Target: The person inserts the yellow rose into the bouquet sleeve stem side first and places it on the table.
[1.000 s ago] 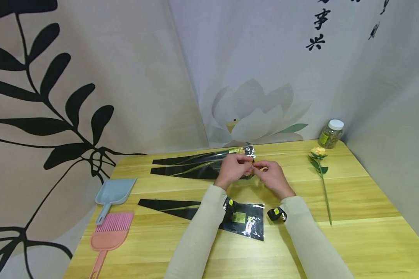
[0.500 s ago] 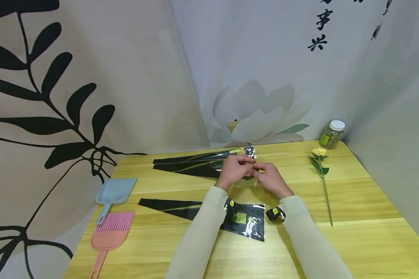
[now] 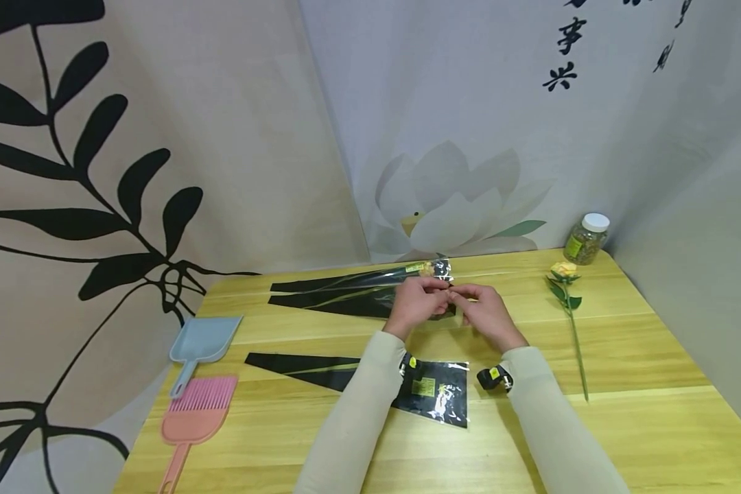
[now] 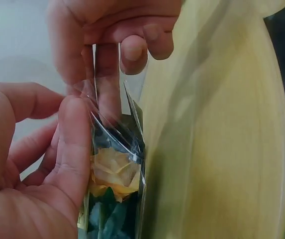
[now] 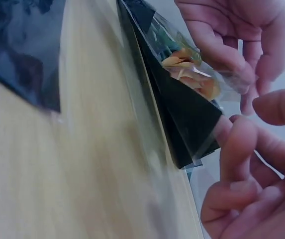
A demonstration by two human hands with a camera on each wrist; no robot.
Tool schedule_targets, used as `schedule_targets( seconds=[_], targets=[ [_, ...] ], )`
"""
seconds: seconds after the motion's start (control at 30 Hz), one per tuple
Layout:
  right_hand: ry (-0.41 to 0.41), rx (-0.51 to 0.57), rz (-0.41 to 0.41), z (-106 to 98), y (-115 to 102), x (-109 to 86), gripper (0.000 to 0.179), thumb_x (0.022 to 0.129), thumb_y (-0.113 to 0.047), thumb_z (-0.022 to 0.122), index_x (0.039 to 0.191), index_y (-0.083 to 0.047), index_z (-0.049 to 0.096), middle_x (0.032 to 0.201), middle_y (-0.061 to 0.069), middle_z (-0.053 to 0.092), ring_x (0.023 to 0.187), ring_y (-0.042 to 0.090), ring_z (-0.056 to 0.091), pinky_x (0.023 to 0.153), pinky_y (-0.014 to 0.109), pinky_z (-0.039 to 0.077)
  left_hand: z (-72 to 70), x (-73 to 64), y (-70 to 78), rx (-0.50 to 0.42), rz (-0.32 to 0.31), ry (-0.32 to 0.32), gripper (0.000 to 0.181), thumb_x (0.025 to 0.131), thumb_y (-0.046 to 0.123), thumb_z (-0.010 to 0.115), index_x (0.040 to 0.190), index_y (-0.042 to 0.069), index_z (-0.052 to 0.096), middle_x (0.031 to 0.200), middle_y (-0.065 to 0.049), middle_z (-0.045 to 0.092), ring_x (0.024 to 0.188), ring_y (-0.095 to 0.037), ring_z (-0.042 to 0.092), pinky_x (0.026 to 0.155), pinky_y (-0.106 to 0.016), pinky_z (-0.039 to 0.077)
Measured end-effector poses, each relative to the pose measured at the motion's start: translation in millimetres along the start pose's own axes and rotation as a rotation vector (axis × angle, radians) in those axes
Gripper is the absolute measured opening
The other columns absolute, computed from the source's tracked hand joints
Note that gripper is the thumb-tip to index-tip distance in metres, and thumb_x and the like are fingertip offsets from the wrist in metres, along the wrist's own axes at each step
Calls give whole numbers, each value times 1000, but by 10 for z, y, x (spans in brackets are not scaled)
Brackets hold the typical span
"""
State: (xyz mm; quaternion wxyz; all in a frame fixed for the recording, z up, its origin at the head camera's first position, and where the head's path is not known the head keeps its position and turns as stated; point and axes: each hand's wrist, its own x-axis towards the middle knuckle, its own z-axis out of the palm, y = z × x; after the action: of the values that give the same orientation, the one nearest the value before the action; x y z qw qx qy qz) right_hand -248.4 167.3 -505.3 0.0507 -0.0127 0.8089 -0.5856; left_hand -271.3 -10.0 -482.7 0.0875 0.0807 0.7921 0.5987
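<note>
Both hands work at the mouth of a black flower sleeve (image 3: 346, 302) with a clear front, which holds a pale orange artificial rose (image 4: 115, 172). My left hand (image 3: 415, 302) pinches the edge of its clear film (image 4: 87, 94) between thumb and finger. Opposite it is my right hand (image 3: 484, 312), one straight finger reaching inside the sleeve mouth beside the black backing (image 5: 187, 109). Its thumb stands apart from that finger in the right wrist view. Another sleeved flower (image 3: 346, 278) lies just behind, partly covered by the left hand.
Nearer the body lies another black sleeve (image 3: 441, 391), partly under the left forearm. A loose yellow rose (image 3: 568, 302) is on the right, with a white-lidded jar (image 3: 585, 240) behind it. A blue dustpan (image 3: 204, 339) and pink brush (image 3: 194, 418) lie at the table's left edge.
Both hands have stayed at the sleeve mouth, moving only slightly. The right hand has shifted a little to the right, and the sleeve's black end shows more below the fingers.
</note>
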Motion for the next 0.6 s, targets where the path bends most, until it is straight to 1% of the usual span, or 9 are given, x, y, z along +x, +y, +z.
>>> schedule_targets(
  seconds=[0.1, 0.17, 0.23, 0.33, 0.4, 0.47, 0.53, 0.6],
  targets=[
    [17, 10, 14, -18, 15, -5, 39, 106, -37, 65, 132, -8, 72, 128, 17, 72, 67, 22, 63, 47, 28, 46, -3, -9, -9, -19, 3, -9, 22, 99, 22, 77, 115, 7, 81, 96, -7, 80, 83, -28, 80, 70, -30, 67],
    [29, 17, 18, -33, 25, -6, 38, 107, -34, 64, 131, -7, 72, 126, 20, 72, 68, 20, 62, 48, 27, 46, -32, -9, -25, -26, 16, -2, 26, 100, 26, 76, 118, 8, 80, 99, -7, 80, 88, -32, 80, 74, -34, 67],
    [46, 25, 24, -42, 32, -6, 36, 107, -32, 63, 130, -5, 72, 124, 22, 72, 68, 19, 61, 49, 26, 47, -90, -6, -44, 1, 40, 21, 28, 101, 30, 75, 120, 9, 80, 101, -6, 79, 89, -30, 80, 76, -36, 68],
    [58, 29, 33, -53, 43, -2, 36, 107, -31, 63, 128, -3, 72, 122, 23, 71, 68, 18, 60, 49, 27, 48, -229, -4, -76, 100, 91, 85, 28, 100, 30, 75, 120, 13, 80, 100, -1, 78, 87, -19, 75, 77, -35, 65],
    [62, 27, 44, -54, 50, 1, 38, 107, -35, 64, 127, -3, 72, 121, 22, 72, 69, 20, 60, 50, 28, 49, -347, -19, -100, 177, 117, 127, 26, 99, 29, 76, 120, 14, 81, 101, 0, 76, 90, -16, 71, 79, -36, 63],
    [76, 19, 58, -44, 57, 6, 41, 106, -38, 65, 125, -3, 73, 120, 22, 72, 69, 19, 60, 50, 29, 50, -478, -37, -140, 261, 135, 142, 29, 98, 28, 77, 123, 16, 80, 110, -2, 76, 100, -19, 70, 87, -41, 61],
    [89, 5, 81, -22, 52, 2, 48, 104, -47, 66, 123, -4, 73, 118, 20, 73, 70, 19, 60, 52, 30, 52, -597, -58, -193, 339, 138, 125, 35, 97, 28, 79, 129, 15, 77, 123, -6, 73, 114, -26, 68, 99, -48, 59],
    [102, -11, 110, 16, 52, 4, 54, 101, -55, 66, 121, -5, 73, 116, 18, 74, 71, 18, 60, 56, 31, 54, -692, -84, -251, 447, 123, 97, 45, 94, 30, 82, 136, 16, 73, 138, -10, 67, 130, -33, 61, 110, -58, 50]
  ],
)
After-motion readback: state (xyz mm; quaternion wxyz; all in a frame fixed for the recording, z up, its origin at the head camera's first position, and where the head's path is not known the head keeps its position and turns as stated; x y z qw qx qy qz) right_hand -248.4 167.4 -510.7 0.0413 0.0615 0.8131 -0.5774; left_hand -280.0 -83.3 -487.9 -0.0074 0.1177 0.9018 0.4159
